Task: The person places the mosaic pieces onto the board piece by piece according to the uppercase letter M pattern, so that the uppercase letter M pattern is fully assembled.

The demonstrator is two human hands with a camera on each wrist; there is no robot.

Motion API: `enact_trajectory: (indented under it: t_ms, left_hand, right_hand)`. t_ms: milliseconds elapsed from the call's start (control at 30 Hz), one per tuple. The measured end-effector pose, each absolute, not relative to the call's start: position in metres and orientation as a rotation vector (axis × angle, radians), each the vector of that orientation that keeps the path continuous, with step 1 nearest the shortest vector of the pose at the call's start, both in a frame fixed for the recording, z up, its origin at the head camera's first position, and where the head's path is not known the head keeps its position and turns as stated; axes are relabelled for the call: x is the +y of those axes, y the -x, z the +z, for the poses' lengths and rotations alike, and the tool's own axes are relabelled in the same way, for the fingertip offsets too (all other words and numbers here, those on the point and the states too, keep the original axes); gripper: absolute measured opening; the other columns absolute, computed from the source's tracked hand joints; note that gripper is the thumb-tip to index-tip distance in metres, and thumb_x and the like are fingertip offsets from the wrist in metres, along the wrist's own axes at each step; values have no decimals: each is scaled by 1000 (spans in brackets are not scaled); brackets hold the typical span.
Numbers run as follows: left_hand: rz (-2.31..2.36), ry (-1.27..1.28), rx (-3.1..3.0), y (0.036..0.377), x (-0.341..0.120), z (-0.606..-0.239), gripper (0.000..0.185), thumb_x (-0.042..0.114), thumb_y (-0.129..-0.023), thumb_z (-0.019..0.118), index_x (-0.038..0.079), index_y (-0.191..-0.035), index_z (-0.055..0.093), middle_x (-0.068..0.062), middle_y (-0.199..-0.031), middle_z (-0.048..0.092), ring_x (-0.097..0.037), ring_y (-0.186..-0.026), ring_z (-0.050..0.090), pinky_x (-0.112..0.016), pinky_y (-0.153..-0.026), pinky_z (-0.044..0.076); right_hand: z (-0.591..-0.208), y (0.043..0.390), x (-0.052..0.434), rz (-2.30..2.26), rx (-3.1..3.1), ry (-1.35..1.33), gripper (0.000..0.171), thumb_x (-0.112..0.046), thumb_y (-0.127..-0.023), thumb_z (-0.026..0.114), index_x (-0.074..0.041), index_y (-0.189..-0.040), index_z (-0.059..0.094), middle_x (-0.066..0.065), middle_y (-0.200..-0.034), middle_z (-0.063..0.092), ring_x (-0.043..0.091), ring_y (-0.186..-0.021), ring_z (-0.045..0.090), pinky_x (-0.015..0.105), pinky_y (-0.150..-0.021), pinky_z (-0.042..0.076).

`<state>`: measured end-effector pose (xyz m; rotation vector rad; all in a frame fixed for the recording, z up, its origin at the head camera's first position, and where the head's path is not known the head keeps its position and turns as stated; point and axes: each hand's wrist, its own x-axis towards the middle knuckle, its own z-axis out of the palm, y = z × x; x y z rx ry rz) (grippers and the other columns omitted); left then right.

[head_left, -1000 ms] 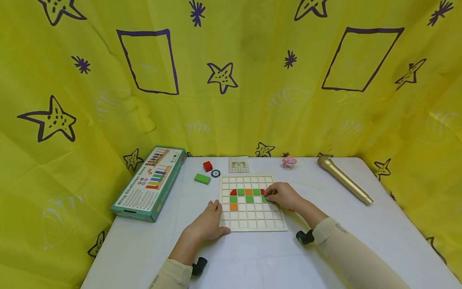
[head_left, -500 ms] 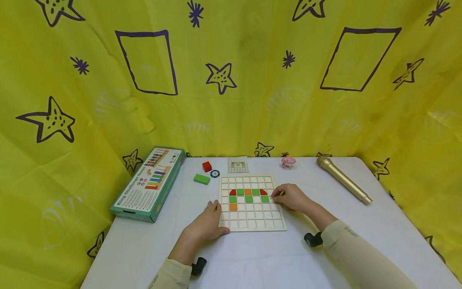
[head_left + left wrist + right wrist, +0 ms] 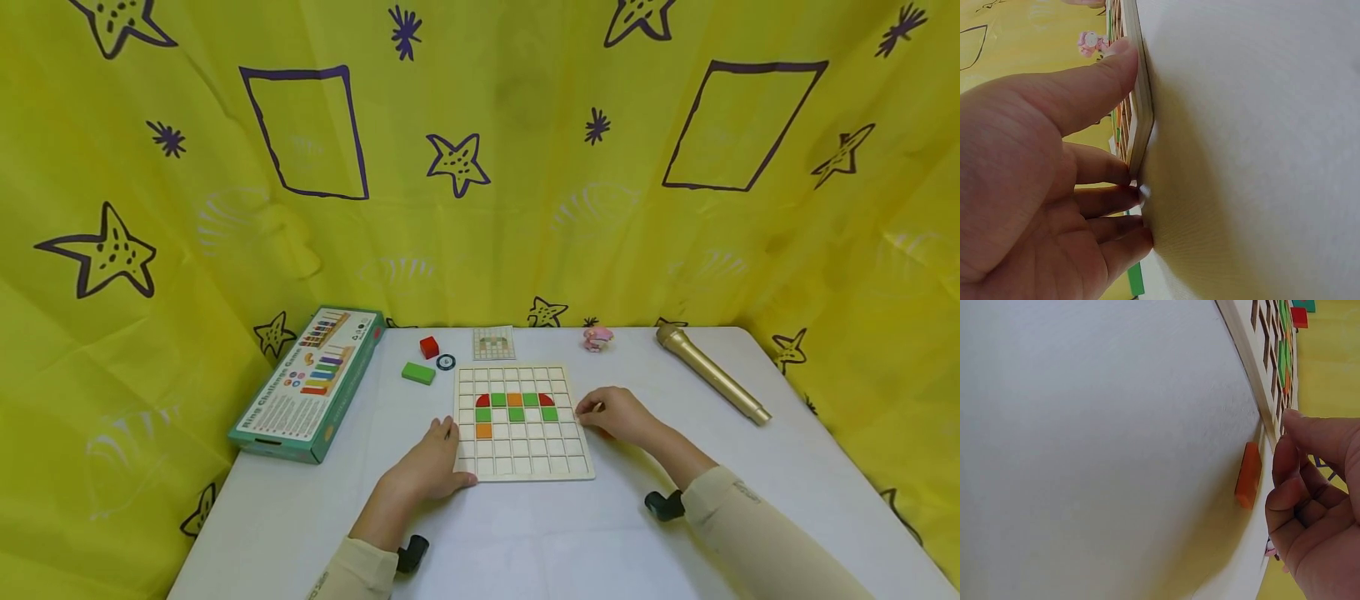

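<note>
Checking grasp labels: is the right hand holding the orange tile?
No: the orange tile lies on the table, apart from the right hand.

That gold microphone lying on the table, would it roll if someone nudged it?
Probably. The gold microphone is a long round tube lying flat on the smooth white table, so a sideways nudge would likely roll it. Its wider head may curve its path. It looks rigid, not floppy.

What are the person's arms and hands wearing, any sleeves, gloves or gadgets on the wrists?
Both hands are bare, with no gloves or rings visible. The left hand and right hand come out of long, close-fitting cream sleeves; the right one bears a small faint mark near the cuff. A small black device sits at each wrist.
</note>
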<state>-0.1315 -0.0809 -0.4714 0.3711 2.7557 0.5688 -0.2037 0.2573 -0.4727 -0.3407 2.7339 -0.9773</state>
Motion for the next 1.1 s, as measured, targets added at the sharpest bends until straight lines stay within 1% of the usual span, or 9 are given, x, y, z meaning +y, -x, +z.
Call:
enact_trajectory:
  t_ms: [167, 233, 467, 700, 1100]
  left_hand:
    - [566, -387, 2761, 131, -81, -471, 94, 40, -85, 81, -10, -151, 35, -23, -160, 30, -39, -150, 22, -49, -115, 32]
    - [565, -393, 2761, 131, -81, -471, 94, 39, -85, 80, -11, -150, 35, -24, -160, 29, -40, -150, 22, -49, -116, 32]
    - [550, -389, 2757, 131, -81, -470, 92, 38, -86, 80, -11, -150, 35, -24, -160, 29, -40, -150, 22, -48, -116, 31]
    - [554, -388, 2756, 130, -81, -469, 93, 39, -85, 80, -11, -150, 35, -24, -159, 30, -39, -150, 22, -48, -116, 31]
    - [551, -388, 2756, 131, -82, -470, 94, 40, -85, 80, -10, -151, 35, -24, -160, 29, -40, -150, 22, -48, -116, 32]
  right_hand:
    - [-473, 199, 263, -1035, 2707, 302, 7, -10, -92, 72, -7, -98, 75, 1, -87, 65, 17, -68, 57, 29, -59, 49]
    - [-473, 198, 265, -1041, 2711, 288, 7, -11, -92, 73, -7, -98, 75, 1, -87, 65, 17, -68, 56, 28, -58, 49]
    - [-476, 194, 272, -1009, 2752, 307, 9, -11, -91, 74, -7, -98, 76, 2, -93, 68, 18, -74, 54, 28, -63, 48]
    - [-479, 191, 280, -984, 2790, 329, 10, -13, -90, 76, -8, -98, 76, 1, -96, 69, 17, -79, 55, 33, -74, 47]
    - [-479, 185, 290, -1024, 2750, 334, 19, -15, -87, 79, -5, -103, 76, 2, -97, 69, 18, -83, 58, 36, -77, 49]
